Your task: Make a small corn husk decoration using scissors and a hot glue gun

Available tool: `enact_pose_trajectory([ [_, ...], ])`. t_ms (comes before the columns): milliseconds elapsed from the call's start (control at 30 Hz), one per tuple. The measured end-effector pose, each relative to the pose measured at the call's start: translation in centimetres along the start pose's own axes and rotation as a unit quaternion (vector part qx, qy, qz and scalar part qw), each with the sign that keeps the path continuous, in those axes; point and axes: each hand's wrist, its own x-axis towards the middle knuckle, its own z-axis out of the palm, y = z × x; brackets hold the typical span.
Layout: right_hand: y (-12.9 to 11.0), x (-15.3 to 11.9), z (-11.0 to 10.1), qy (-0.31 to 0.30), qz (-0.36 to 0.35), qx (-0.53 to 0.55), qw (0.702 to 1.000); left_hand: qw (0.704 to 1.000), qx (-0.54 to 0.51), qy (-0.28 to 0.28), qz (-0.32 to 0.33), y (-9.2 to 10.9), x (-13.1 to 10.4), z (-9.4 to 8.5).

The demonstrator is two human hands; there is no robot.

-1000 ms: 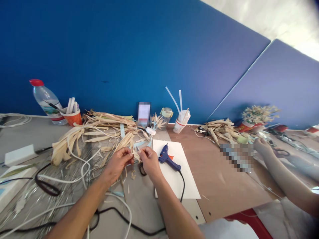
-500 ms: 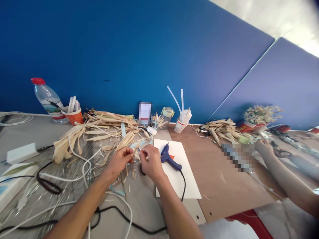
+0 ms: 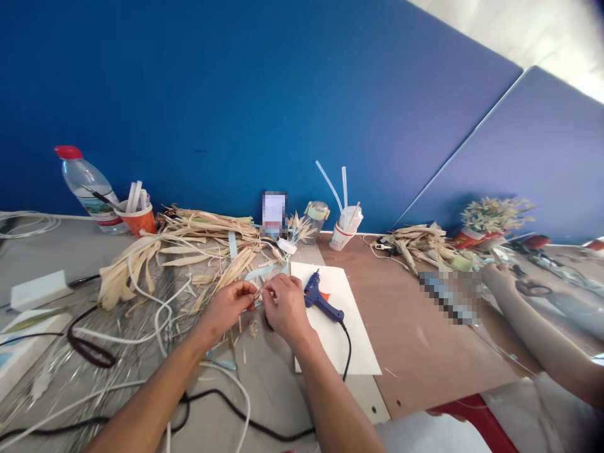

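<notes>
My left hand (image 3: 234, 303) is closed in a pinch on a small pale strip of dried corn husk (image 3: 258, 293). Close beside it, almost touching, my right hand (image 3: 285, 308) has its fingers pressed together at the strip's other end. A thin greyish tip (image 3: 262, 280) shows above these fingers and a dark curved edge below them; what they belong to is mostly hidden. Just right of my right hand, a blue glue gun (image 3: 323, 299) with an orange trigger lies on a white sheet (image 3: 349, 343). Loose husk strips (image 3: 238, 267) spread behind my hands.
Husk bundles (image 3: 207, 223), white cables (image 3: 160, 302) and clear thin strands cover the left side. At the back stand a bottle (image 3: 89, 195), an orange cup (image 3: 141, 220), a phone (image 3: 274, 211), a jar (image 3: 317, 217) and a white cup (image 3: 343, 236). A co-worker's arm (image 3: 533, 327) reaches in from the right.
My fingers have drawn slightly closer together. The husk strip that stuck up between them now lies lower and shows less. The glue gun has stayed in place.
</notes>
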Motion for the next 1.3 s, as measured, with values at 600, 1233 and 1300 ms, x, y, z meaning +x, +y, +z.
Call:
enact_pose_trajectory([
  [600,-0.1,0.1,0.6,0.022,0.071,0.071,0.995,1.0,-0.014,0.022,-0.013,0.0,-0.2,0.6],
  [1233,-0.4,0.1,0.7,-0.045,0.188,0.297,0.935,0.989,-0.13,0.064,-0.018,-0.5,0.3,-0.3],
  [1300,0.0,0.2,1.0,-0.046,0.215,0.412,0.884,0.987,-0.158,0.01,-0.039,-0.2,0.0,-0.2],
])
